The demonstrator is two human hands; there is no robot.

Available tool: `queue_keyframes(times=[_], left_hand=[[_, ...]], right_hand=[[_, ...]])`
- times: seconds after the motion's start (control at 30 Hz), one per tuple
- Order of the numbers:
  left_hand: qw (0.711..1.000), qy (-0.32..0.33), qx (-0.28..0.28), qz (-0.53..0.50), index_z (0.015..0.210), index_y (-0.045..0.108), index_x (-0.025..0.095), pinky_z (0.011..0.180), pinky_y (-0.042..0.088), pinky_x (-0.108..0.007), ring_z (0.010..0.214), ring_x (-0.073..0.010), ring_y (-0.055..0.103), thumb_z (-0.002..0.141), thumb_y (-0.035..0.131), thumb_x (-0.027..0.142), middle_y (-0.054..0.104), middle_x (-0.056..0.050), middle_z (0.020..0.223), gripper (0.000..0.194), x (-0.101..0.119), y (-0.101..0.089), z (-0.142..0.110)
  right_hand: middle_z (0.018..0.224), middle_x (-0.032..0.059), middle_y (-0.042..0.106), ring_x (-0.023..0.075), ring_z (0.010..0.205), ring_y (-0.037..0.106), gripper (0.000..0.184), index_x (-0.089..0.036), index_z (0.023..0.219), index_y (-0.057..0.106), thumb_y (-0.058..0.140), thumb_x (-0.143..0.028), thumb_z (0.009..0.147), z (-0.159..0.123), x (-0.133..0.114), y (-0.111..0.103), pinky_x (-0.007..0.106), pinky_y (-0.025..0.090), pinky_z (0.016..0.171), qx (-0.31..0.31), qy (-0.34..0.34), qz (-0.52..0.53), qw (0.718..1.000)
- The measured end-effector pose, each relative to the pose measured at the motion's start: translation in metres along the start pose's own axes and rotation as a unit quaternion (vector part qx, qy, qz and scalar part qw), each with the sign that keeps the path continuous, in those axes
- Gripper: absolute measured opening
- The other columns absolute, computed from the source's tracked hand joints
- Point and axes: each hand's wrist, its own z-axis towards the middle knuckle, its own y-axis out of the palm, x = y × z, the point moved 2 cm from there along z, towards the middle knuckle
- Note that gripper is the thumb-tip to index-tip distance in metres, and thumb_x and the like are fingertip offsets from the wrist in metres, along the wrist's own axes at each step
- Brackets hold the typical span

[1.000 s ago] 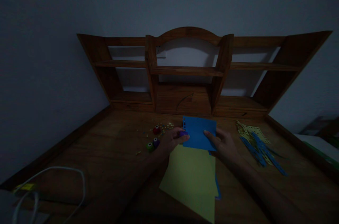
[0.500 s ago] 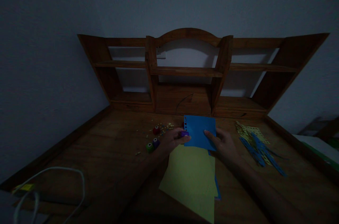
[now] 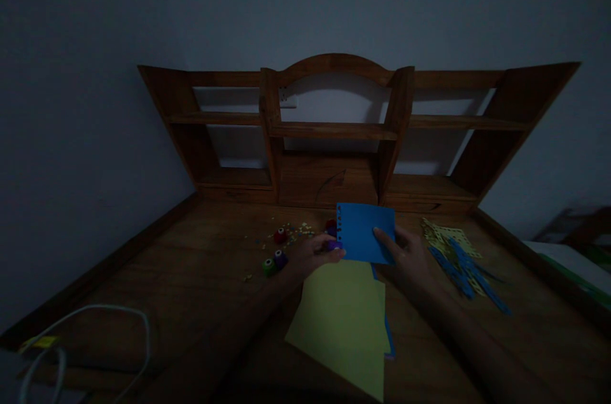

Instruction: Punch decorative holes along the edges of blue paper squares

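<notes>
My left hand is closed on a small purple craft punch, which sits at the lower left edge of a blue sheet of paper. Several punched holes run down that left edge. My right hand grips the sheet's right side, thumb on top and fingers behind. Below the blue sheet lie yellow sheets of paper with blue edges showing under them. Left of my hands stand a red punch, a green punch and another purple punch. A further dark red and purple piece is partly hidden behind the blue sheet.
Tiny paper cutouts are scattered behind my left hand. Punched yellow strips and blue strips lie at the right. A wooden shelf unit stands at the back of the desk. A white cable curls at the lower left.
The blue sheet has shifted slightly right and up relative to the purple punch, with my right hand following. More holes show along its left edge. The camera view has moved slightly.
</notes>
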Motion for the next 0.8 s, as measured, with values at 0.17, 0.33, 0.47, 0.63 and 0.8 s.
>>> queue_keyframes(times=[0.17,0.33,0.47,0.63,0.8], left_hand=[[1.000,0.002,-0.009,-0.014,0.096,0.067,0.016,0.068,0.043,-0.026,0.079,-0.0190,0.063,0.073,0.075,0.044,0.068,-0.006,0.091,0.037,0.001,0.001,-0.001],[1.000,0.001,0.003,0.008,0.095,0.068,0.016,0.068,0.043,-0.026,0.079,-0.0188,0.062,0.074,0.074,0.044,0.067,-0.006,0.091,0.035,0.009,0.001,-0.002],[0.999,-0.011,0.035,0.007,0.102,0.066,0.016,0.066,0.044,-0.027,0.076,-0.0182,0.062,0.075,0.072,0.044,0.067,-0.006,0.091,0.039,0.011,0.000,-0.001],[0.999,0.000,0.040,-0.002,0.100,0.067,0.016,0.069,0.045,-0.027,0.075,-0.0177,0.061,0.077,0.071,0.044,0.067,-0.005,0.089,0.037,0.012,-0.001,-0.002],[1.000,0.009,0.026,-0.003,0.096,0.067,0.016,0.069,0.045,-0.027,0.077,-0.0181,0.062,0.077,0.071,0.045,0.068,-0.005,0.088,0.036,0.016,-0.001,-0.003]], right_hand=[[0.083,0.0075,0.069,0.0209,0.064,0.060,0.037,-0.017,0.093,0.067,0.065,-0.052,0.082,0.001,0.006,0.001,0.030,0.049,0.057,-0.009,0.025,0.012,1.000],[0.085,0.0084,0.070,0.0217,0.067,0.062,0.039,-0.016,0.093,0.068,0.065,-0.053,0.081,0.001,0.010,0.000,0.031,0.050,0.058,-0.008,0.021,0.012,1.000],[0.084,0.0079,0.072,0.0221,0.065,0.063,0.040,-0.016,0.093,0.069,0.066,-0.054,0.080,0.000,0.008,0.002,0.032,0.050,0.058,-0.029,0.028,0.006,0.999],[0.083,0.0067,0.072,0.0226,0.066,0.064,0.040,-0.017,0.089,0.069,0.067,-0.055,0.078,-0.001,0.004,0.005,0.032,0.050,0.058,-0.032,0.023,0.006,0.999],[0.075,0.0050,0.068,0.0187,0.057,0.058,0.038,-0.017,0.088,0.068,0.065,-0.054,0.080,-0.005,0.002,0.009,0.029,0.047,0.051,-0.049,0.038,0.005,0.998]])
